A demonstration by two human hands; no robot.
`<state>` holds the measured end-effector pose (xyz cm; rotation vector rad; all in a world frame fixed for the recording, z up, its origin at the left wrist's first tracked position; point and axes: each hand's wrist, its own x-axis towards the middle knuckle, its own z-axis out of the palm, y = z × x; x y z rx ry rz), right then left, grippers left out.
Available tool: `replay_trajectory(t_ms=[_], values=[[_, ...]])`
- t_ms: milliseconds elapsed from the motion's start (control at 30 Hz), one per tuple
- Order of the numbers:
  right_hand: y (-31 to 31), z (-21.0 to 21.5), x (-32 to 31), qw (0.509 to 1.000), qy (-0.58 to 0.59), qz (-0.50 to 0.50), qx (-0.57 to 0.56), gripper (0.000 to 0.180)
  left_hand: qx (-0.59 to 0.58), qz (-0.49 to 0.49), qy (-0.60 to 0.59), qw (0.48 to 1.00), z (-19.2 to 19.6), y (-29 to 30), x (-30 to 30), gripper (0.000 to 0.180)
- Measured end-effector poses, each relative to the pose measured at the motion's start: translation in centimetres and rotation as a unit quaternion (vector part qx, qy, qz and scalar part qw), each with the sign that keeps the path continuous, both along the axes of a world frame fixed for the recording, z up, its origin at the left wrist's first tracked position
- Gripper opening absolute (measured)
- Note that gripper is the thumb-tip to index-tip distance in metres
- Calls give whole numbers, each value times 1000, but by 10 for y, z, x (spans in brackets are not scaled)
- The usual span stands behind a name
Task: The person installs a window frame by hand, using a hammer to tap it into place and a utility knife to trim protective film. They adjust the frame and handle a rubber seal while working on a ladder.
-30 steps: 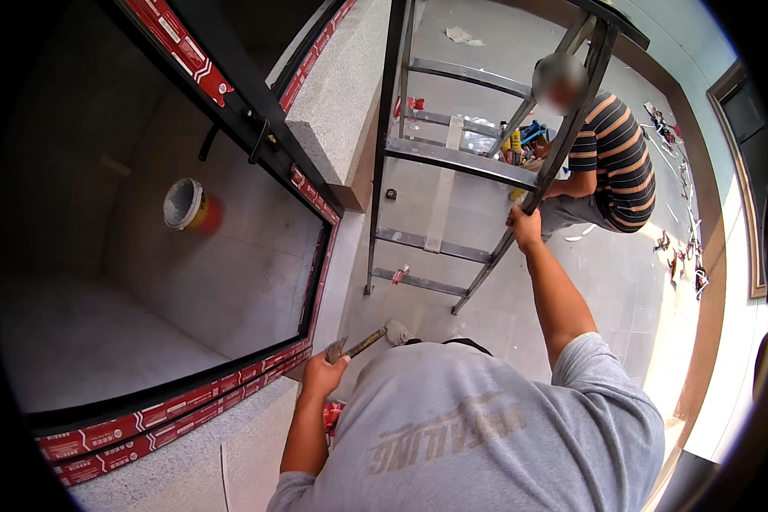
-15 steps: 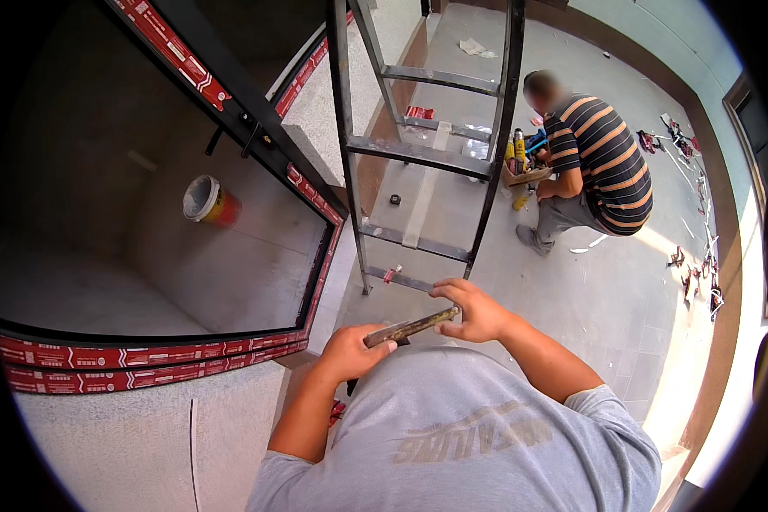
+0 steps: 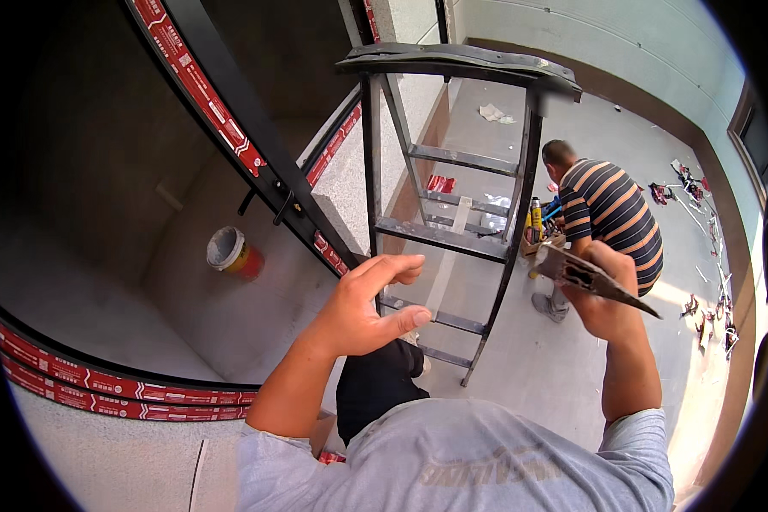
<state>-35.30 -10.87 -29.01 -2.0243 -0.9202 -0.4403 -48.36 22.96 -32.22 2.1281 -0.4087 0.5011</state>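
My right hand [image 3: 608, 294] is raised on the right, its fingers wrapped round a short, flat, dirty metal bar [image 3: 593, 275] that looks pointed at one end. Whether it is a tool or an offcut I cannot tell. My left hand [image 3: 371, 303] holds nothing; its thumb and fingers are apart, in front of the left rail of a metal stepladder [image 3: 442, 237]. The ladder stands upright before me, a dark, bent strip [image 3: 461, 58] along its top. My dark trouser leg [image 3: 380, 380] shows beside the lower rungs.
To the left is a black door or window frame [image 3: 222, 128] with red protective tape. Behind it stands a bucket [image 3: 237, 253]. A person in a striped shirt [image 3: 616, 222] crouches beyond the ladder at a box of cans [image 3: 533, 243]. Scraps [image 3: 695, 192] litter the right side.
Both hands have risen and moved apart. My left hand has let go of the bar, which my right hand has carried up and right. The ladder's top has come into view.
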Motion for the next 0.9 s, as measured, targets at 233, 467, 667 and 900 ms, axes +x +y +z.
replay_trajectory(t_ms=[233,467,667,900], values=[[78,187,150,972,-186,-112,-89,15,86,56,-277,955,140,120,174,32],[162,184,273,985,-2,-42,-169,15,184,65,11,981,184,174,317,51],[155,172,282,971,31,-117,-205,21,179,69,67,979,195,173,315,48],[159,170,296,965,40,-119,-230,21,184,70,134,971,218,173,319,48]])
